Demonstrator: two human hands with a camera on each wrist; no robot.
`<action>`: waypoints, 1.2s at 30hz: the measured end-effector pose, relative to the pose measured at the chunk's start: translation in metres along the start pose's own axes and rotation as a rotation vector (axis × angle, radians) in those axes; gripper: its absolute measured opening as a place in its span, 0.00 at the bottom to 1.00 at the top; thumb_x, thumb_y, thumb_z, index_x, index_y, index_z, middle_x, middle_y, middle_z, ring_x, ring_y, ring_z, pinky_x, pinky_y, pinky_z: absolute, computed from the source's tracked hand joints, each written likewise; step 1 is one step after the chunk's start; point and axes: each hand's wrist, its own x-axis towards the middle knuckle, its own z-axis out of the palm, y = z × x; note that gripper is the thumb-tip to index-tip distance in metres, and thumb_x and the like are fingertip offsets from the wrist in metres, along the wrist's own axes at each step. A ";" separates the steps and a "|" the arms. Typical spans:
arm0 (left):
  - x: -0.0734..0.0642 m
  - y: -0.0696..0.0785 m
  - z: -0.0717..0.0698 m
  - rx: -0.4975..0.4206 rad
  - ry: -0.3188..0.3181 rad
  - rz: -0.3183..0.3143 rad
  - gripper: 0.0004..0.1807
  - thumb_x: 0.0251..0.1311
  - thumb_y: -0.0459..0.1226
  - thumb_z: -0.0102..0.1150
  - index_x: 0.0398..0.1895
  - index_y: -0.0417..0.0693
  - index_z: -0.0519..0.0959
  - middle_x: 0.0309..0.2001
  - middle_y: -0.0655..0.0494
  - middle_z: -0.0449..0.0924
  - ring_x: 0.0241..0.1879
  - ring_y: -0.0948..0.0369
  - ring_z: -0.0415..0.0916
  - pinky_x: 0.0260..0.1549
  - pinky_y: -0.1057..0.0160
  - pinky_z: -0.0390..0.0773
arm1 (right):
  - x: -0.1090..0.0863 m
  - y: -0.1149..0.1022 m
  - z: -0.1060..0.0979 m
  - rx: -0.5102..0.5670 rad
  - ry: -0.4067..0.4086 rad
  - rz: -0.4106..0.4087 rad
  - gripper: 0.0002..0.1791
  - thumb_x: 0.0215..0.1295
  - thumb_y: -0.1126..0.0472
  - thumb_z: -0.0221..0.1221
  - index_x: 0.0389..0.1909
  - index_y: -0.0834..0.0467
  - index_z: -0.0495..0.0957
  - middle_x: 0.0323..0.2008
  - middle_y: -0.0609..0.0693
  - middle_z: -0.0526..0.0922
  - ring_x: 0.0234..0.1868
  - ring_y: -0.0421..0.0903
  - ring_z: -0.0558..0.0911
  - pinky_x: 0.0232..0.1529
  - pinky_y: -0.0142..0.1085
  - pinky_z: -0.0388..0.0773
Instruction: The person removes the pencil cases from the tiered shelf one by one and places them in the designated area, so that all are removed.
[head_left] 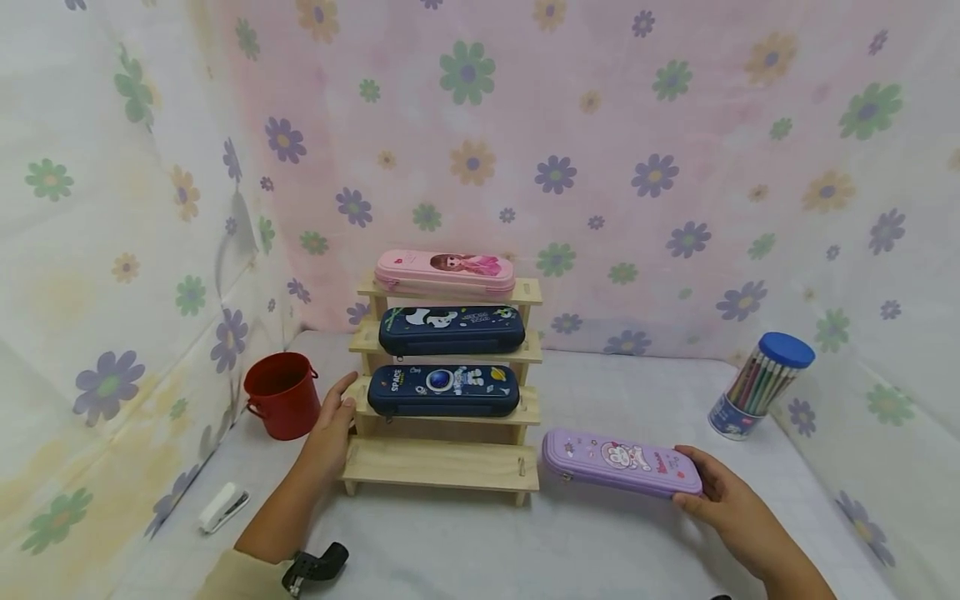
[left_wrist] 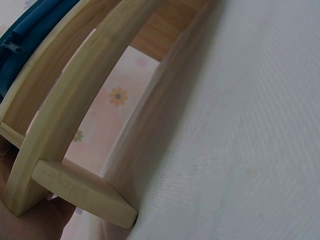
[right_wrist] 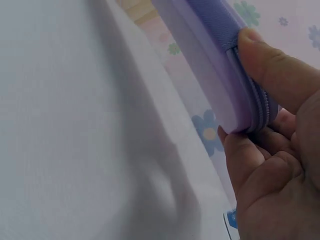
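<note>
The purple pencil case [head_left: 621,463] is right of centre in the lower half of the head view, held clear of the white tabletop [head_left: 622,542], its left end just beside the bottom tier of the wooden rack [head_left: 442,462]. The right hand [head_left: 731,508] is clamped on the case's right end, thumb on the near zipped side and fingers at the far side and underneath, as the right wrist view shows. The left hand [head_left: 327,429] grips the rack's left edge, thumb and index finger parted; its other fingers are partly hidden behind the wood.

Up the tiers in the centre of the frame lie a space-print case [head_left: 443,391], a dark panda case [head_left: 452,331] and, at the top, a pink case [head_left: 446,273]. The red bucket [head_left: 282,397] stands left of centre, near the left hand, with a white stapler [head_left: 224,507] at the lower left. Well apart at the right stands a blue-lidded pencil tub [head_left: 733,417], and a flowered cloth [head_left: 480,192] fills the upper frame
</note>
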 end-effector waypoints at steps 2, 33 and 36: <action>0.000 0.000 0.000 -0.008 0.000 0.013 0.29 0.83 0.56 0.30 0.83 0.82 0.46 0.85 0.55 0.47 0.84 0.43 0.45 0.76 0.29 0.50 | 0.004 0.000 -0.002 -0.039 0.000 0.023 0.49 0.69 0.51 0.68 0.82 0.61 0.53 0.80 0.70 0.54 0.67 0.24 0.71 0.54 0.12 0.69; 0.002 0.000 0.004 -0.003 -0.005 0.015 0.30 0.82 0.57 0.30 0.84 0.82 0.45 0.86 0.55 0.44 0.84 0.42 0.44 0.76 0.30 0.52 | 0.083 -0.002 -0.029 -0.278 -0.044 0.042 0.56 0.69 0.41 0.67 0.82 0.66 0.49 0.80 0.74 0.52 0.79 0.74 0.56 0.75 0.65 0.59; 0.000 0.000 0.002 0.008 0.000 0.014 0.30 0.83 0.56 0.30 0.84 0.82 0.45 0.86 0.55 0.44 0.84 0.41 0.43 0.75 0.29 0.53 | 0.090 0.001 -0.029 -0.263 -0.057 0.058 0.56 0.69 0.40 0.66 0.83 0.65 0.48 0.80 0.73 0.51 0.79 0.73 0.56 0.75 0.65 0.58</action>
